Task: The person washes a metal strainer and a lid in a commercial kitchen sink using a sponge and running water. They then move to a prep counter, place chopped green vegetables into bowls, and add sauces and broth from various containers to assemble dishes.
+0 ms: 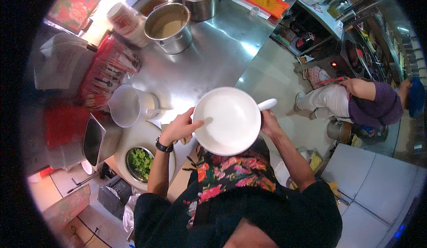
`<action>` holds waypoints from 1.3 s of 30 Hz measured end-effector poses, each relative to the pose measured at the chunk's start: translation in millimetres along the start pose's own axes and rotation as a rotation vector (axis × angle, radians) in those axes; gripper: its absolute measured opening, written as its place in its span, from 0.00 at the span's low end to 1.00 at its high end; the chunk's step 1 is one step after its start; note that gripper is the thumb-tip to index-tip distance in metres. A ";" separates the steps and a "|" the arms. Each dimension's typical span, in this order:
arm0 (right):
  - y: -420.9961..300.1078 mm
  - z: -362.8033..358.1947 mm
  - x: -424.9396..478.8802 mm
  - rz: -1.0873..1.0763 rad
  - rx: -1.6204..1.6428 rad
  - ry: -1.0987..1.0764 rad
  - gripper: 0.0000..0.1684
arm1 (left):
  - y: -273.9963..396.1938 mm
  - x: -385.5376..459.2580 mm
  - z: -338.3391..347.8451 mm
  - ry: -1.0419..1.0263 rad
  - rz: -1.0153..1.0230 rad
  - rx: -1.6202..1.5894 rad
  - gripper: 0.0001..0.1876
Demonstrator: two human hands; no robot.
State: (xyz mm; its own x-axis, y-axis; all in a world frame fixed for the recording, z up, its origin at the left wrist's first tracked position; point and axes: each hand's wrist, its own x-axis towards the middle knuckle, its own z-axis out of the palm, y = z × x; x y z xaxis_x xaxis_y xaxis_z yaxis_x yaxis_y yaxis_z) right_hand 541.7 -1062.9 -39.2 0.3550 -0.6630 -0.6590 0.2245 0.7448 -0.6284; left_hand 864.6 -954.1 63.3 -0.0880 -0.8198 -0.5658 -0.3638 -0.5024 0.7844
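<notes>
Between both hands I hold a white round bowl (pixel 230 124) with a stub handle (pixel 268 104) pointing right. Its inside looks bare and shiny. My left hand (pixel 183 127) grips the left rim, thumb over the edge. At the opposite side, my right hand (pixel 269 124) supports the bowl below the handle, its fingers partly hidden. A clear plastic measuring jug (pixel 126 106) stands on the counter to the left. Below it, a steel bowl of chopped green leaves (pixel 140 164) rests on a round white board (pixel 170 168).
Two steel pots (pixel 170 31) (pixel 200 1) stand at the back of the steel counter (pixel 213 61). Packed skewers or chopsticks (pixel 110 71) and stacked paper tubs (pixel 125 21) line its left. An orange tray (pixel 265 1) lies farther off. To the right, another person (pixel 370 101) stands by a stove.
</notes>
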 end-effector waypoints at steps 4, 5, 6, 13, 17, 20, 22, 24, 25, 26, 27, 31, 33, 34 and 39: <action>-36.5 5.1 51.3 -0.125 0.053 0.020 0.16 | -10.1 60.1 4.9 0.097 -0.030 -0.228 0.26; -34.8 6.6 59.9 -0.153 0.063 0.036 0.16 | -19.8 75.3 5.2 0.128 -0.025 -0.282 0.25; -41.9 8.8 71.3 -0.072 0.006 0.032 0.18 | -26.9 86.2 4.9 0.156 -0.032 -0.336 0.25; -52.9 -0.3 200.5 -0.012 0.172 0.071 0.16 | -63.3 98.9 -27.0 0.415 -0.116 -0.464 0.21; -76.6 3.9 250.0 0.034 0.314 -0.039 0.18 | -97.8 68.8 -47.7 0.504 -0.157 -0.483 0.21; -78.7 3.2 279.9 0.073 0.352 -0.060 0.24 | -98.9 62.1 -52.6 0.531 -0.239 -0.450 0.22; -90.0 8.5 281.8 0.253 0.426 -0.118 0.29 | -90.3 67.5 -53.3 0.567 -0.243 -0.172 0.24; -94.7 7.2 284.7 0.387 0.381 -0.250 0.37 | -76.5 78.8 -57.9 0.566 -0.323 -0.049 0.27; -97.1 7.1 286.2 0.413 0.304 -0.265 0.37 | -71.9 88.6 -60.9 0.533 -0.350 0.045 0.27; -96.3 7.7 282.2 0.440 0.233 -0.280 0.38 | -72.8 93.2 -66.6 0.493 -0.382 0.141 0.27; -98.1 8.9 277.3 0.477 0.153 -0.298 0.39 | -95.0 96.9 -62.3 0.596 -0.213 0.399 0.26; -112.7 7.3 281.2 0.631 0.032 -0.222 0.36 | -90.7 122.8 -73.2 0.623 -0.364 0.474 0.19; -116.5 2.3 279.9 0.648 -0.095 -0.216 0.32 | -100.3 124.5 -60.6 0.663 -0.493 0.517 0.14; -120.1 3.5 279.8 0.632 -0.174 -0.224 0.30 | -104.5 126.1 -55.1 0.685 -0.563 0.532 0.13; -131.2 10.3 271.2 0.429 -0.593 -0.218 0.31 | -88.6 119.8 -17.8 1.091 -0.373 0.363 0.14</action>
State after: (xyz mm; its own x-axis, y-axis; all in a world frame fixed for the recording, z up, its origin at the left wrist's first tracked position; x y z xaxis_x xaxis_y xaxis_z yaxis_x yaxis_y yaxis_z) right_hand 617.9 -1339.7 -131.2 0.4859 -0.2491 -0.8378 -0.4767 0.7278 -0.4929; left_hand 902.8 -1012.7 -69.4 0.8434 -0.5293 -0.0929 -0.4545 -0.7948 0.4021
